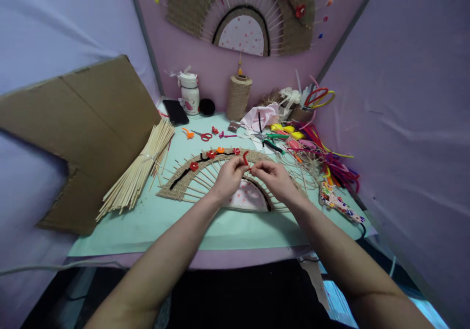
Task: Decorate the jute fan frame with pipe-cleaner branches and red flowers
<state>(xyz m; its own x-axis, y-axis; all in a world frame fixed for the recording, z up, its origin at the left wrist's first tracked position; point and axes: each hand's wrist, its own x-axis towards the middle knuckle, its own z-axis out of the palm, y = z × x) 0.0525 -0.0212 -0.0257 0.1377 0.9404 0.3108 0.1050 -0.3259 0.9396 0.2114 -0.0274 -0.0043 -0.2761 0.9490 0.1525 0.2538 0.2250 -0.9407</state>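
Note:
Both hands meet above the middle of a woven fan (pixel 179 184) that lies on the green table sheet. Pinched in my left hand (pixel 233 175) is a red pipe cleaner (pixel 246 157), its curved end sticking up. My right hand (pixel 270 173) closes its fingertips on the same red piece, close to the left fingertips. Red flowers (pixel 193 166), an orange flower (pixel 220 150) and black stems (pixel 178 178) sit along the fan's upper band. Below the hands shows the fan's pink-dotted white centre (pixel 246 196). Part of the fan is hidden behind the hands.
Left are bundled sticks (pixel 137 172) and cardboard (pixel 99 123). Small scissors (pixel 203 135), pliers (pixel 270 142) and a twine spool (pixel 238 99) stand or lie behind the fan. Right are colourful pipe cleaners (pixel 341 171) and a patterned glue gun (pixel 341 206). Another fan (pixel 301 30) hangs behind.

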